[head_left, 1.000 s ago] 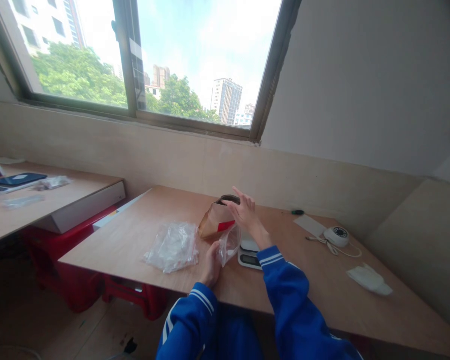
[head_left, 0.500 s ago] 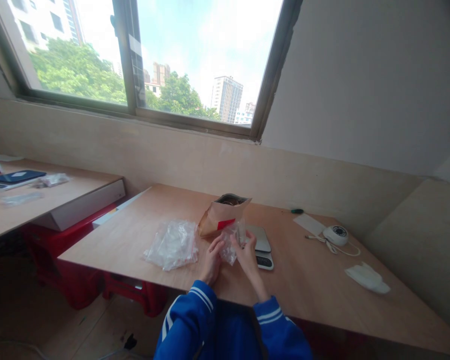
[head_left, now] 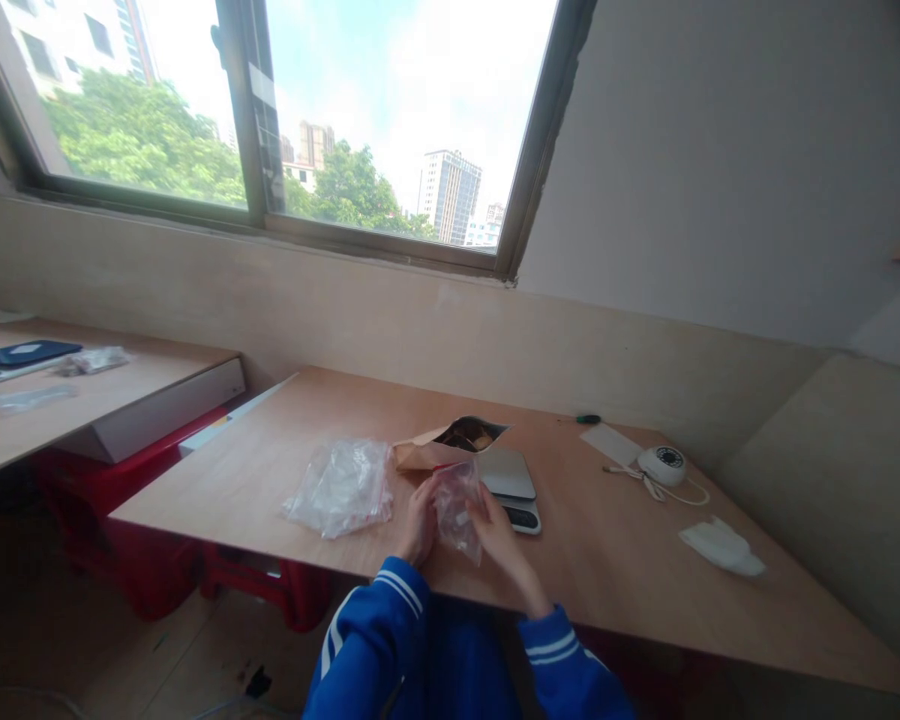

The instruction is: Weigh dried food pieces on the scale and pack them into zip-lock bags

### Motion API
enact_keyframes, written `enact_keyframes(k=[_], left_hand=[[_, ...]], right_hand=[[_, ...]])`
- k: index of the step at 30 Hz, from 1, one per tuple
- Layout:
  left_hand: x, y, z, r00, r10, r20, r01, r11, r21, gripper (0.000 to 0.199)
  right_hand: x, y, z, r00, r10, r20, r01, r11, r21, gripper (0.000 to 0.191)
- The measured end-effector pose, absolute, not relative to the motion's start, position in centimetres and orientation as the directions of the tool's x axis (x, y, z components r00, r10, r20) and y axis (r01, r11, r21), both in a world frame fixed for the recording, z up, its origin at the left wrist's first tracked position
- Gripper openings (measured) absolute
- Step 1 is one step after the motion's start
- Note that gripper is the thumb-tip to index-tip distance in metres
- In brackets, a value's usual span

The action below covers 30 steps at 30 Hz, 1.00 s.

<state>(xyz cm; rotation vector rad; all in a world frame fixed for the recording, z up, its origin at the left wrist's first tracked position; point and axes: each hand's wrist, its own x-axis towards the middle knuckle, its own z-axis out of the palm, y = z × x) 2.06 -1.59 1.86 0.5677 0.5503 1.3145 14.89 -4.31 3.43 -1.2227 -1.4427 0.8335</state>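
Note:
A clear plastic bag (head_left: 457, 510) is held between my two hands near the table's front edge. My left hand (head_left: 418, 520) is closed on its left side, and my right hand (head_left: 493, 522) grips its right side. Just behind them a brown paper pouch (head_left: 420, 452) leans over with its mouth open, brown contents showing inside. Right of the pouch sits a kitchen scale (head_left: 511, 478), partly hidden by the pouch and my right hand. A pile of clear bags (head_left: 341, 488) lies to the left of my hands.
On the wooden table (head_left: 607, 570), a white camera (head_left: 661, 465) with a cable, a white card (head_left: 611, 446), a green-handled screwdriver (head_left: 588, 419) and a crumpled white bag (head_left: 721, 546) lie to the right. Red stools (head_left: 266, 585) stand below. Another table (head_left: 150, 370) is at left.
The paper pouch has tipped lower, showing more of its opening. The plastic bag has turned and hangs lower between my hands, with my right hand slightly lower. The view has shifted slightly.

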Motion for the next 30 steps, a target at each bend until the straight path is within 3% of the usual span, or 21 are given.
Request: enact_keyframes(k=[8, 12, 19, 24, 27, 30], left_hand=[[2.1, -1.6, 1.4, 0.074, 0.997, -0.020, -0.659, 0.064, 0.749, 0.034], [2.1, -2.0, 1.5, 0.060, 0.998, 0.015, -0.613, 0.025, 0.790, 0.035], [0.8, -3.7, 2.7, -0.024, 0.999, -0.024, -0.379, 0.013, 0.925, 0.032], [-6.5, -3.9, 4.7, 0.004, 0.998, -0.070, -0.204, 0.070, 0.976, 0.023], [-11.9, -2.4, 7.5, -0.156, 0.984, -0.088, -0.047, 0.081, 0.996, 0.027], [-14.8, 0.1, 10.0, -0.415, 0.907, 0.079, 0.217, 0.015, 0.976, 0.034]], right_hand=[[14.4, -5.2, 5.1, -0.002, 0.966, 0.258, 0.212, 0.253, -0.944, 0.037], [14.2, -5.2, 6.7, 0.143, 0.954, 0.263, 0.179, 0.236, -0.955, 0.044], [15.0, -4.4, 10.1, 0.271, 0.960, 0.067, 0.046, 0.057, -0.997, 0.061], [16.0, -3.1, 9.0, 0.334, 0.943, -0.005, 0.010, -0.008, -1.000, 0.062], [16.2, -2.4, 7.1, 0.384, 0.922, 0.050, 0.011, 0.049, -0.999, 0.056], [15.4, -2.4, 5.4, 0.435, 0.901, 0.005, -0.046, 0.028, -0.999, 0.055]])
